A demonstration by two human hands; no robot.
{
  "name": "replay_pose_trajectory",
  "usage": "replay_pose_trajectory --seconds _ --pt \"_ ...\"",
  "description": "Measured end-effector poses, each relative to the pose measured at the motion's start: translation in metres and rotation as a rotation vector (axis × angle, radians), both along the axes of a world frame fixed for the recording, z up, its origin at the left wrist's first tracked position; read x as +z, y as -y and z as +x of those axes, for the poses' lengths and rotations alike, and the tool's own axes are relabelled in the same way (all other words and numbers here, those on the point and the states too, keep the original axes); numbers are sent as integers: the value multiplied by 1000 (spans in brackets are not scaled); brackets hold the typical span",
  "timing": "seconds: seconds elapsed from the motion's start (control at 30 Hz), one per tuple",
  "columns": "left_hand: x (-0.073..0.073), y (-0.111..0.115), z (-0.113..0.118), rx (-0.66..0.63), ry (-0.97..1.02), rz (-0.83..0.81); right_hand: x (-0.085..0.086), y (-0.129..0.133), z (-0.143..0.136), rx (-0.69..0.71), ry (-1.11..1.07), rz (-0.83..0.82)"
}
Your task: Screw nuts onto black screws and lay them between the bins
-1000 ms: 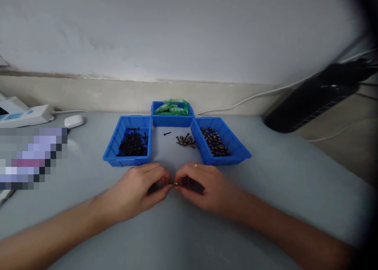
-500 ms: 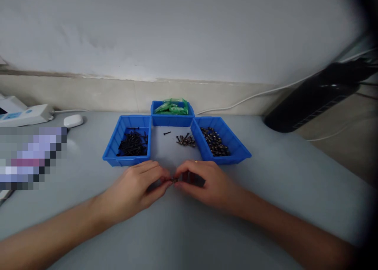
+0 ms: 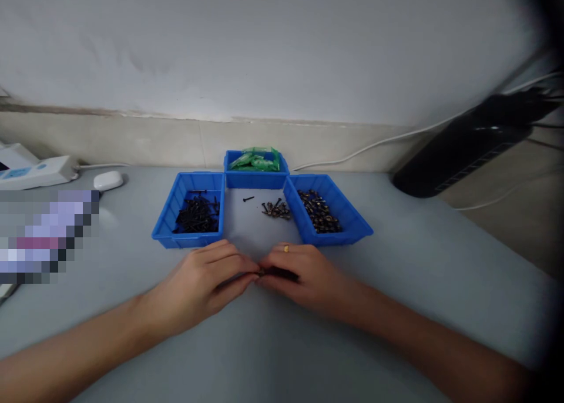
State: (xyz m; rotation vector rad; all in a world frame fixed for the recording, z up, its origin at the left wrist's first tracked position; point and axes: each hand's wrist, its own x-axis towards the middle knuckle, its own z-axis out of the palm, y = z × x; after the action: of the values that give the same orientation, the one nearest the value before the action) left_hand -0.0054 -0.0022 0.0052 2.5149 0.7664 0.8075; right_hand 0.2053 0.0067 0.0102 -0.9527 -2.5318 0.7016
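My left hand (image 3: 211, 276) and my right hand (image 3: 304, 274) meet fingertip to fingertip just above the grey table. Both are closed in a pinch on a small dark metal fastener (image 3: 261, 272), mostly hidden by the fingers. A ring is on my right hand. Beyond the hands, one black screw (image 3: 248, 199) lies by itself, and to its right is a small pile of screws and metal fittings (image 3: 276, 210). Black screws (image 3: 198, 215) fill part of the left blue bin (image 3: 165, 215). Shiny small metal fittings (image 3: 321, 212) lie in the right blue bin (image 3: 348, 212).
A third blue bin (image 3: 256, 180) with green plastic packets (image 3: 258, 159) stands at the back. Against the wall at right leans a large black cylindrical object (image 3: 462, 147). A white power strip (image 3: 48, 171), a white case (image 3: 108, 181) and a blurred-out object (image 3: 48, 232) are at left.
My fingertips have drawn closer together around the fastener, and the right-hand fingers have flattened. The bins and loose pieces appear shifted very slightly left in view.
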Motion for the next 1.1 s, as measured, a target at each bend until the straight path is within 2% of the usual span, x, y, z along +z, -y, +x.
replay_pose_trajectory --seconds 0.17,0.37,0.67,0.97,1.1 --pt "-4 -2 0 91 -30 -25 4 0 3 -35 -48 50" --pt "-6 -2 3 56 -55 -61 2 4 1 18 -65 108" --pt "-3 0 2 121 -35 -88 2 4 2 -46 12 186" --pt "1 0 3 -13 -14 -141 -3 1 -2 3 31 134" --pt "1 2 2 5 -30 -171 -2 1 0 -10 -1 97"
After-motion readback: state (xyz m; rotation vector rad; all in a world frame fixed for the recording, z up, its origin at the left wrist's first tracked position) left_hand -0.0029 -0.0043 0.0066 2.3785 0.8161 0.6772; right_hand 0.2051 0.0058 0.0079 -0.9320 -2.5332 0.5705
